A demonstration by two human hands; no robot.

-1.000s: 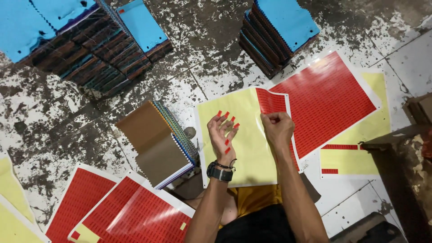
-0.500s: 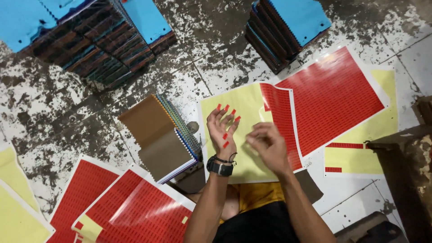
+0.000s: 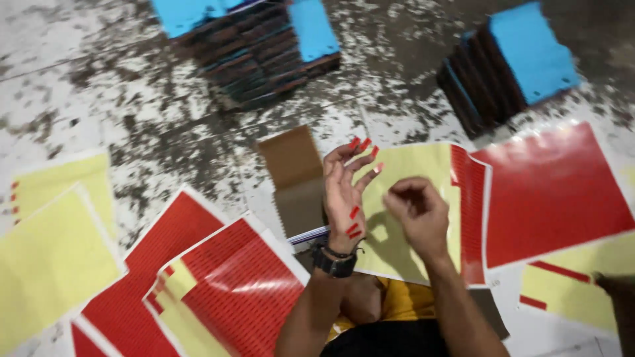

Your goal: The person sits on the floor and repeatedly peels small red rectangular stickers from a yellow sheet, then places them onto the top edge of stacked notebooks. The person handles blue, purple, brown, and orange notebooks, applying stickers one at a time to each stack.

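Observation:
My left hand (image 3: 345, 192) is raised palm up with its fingers spread. Small red stickers cling to its fingertips and palm. A black watch (image 3: 334, 262) is on that wrist. My right hand (image 3: 418, 213) hovers just right of the left palm, seen from the back, fingers curled into a pinch; whether a sticker is in it is hidden. Under both hands lies a yellow backing sheet (image 3: 413, 165) with a strip of red stickers (image 3: 471, 198) left along its right side.
A full red sticker sheet (image 3: 552, 192) lies to the right, and more red sheets (image 3: 225, 291) and yellow backings (image 3: 53, 244) to the left. Brown-covered notebooks (image 3: 291, 172) sit beside my left hand. Two stacks of blue-covered notebooks (image 3: 264, 46) (image 3: 512, 66) stand farther away on the stained floor.
My right hand left the red strip on the yellow sheet and came back beside my left palm. The view swung left, showing more sheets on that side.

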